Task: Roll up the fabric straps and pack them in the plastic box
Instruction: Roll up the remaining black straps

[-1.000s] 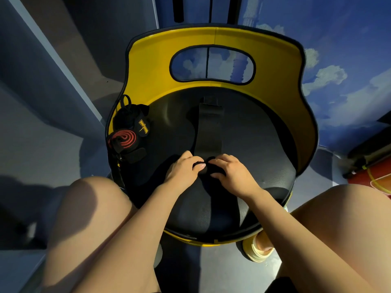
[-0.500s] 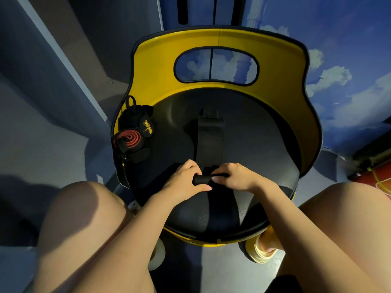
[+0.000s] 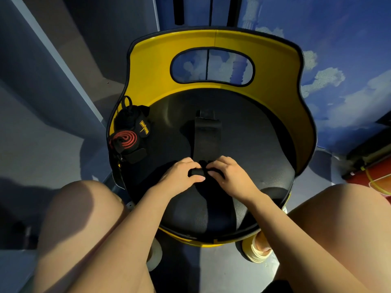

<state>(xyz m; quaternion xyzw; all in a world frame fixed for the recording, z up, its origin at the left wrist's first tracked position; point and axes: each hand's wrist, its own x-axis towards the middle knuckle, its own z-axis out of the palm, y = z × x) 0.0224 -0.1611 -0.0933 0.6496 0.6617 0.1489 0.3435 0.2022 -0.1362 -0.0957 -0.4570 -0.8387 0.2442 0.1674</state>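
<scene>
Now both hands on strap roll (mid-seat).

A black strap is lying flat along the seat, its near end rolled; two rolled straps are sitting at the left edge.

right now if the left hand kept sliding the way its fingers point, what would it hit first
The left hand points across the small black roll toward the right hand. It would probably meet the right hand's fingertips first; they look almost touching already.

Single head view, looking steeply down, close over chair seat.
</scene>
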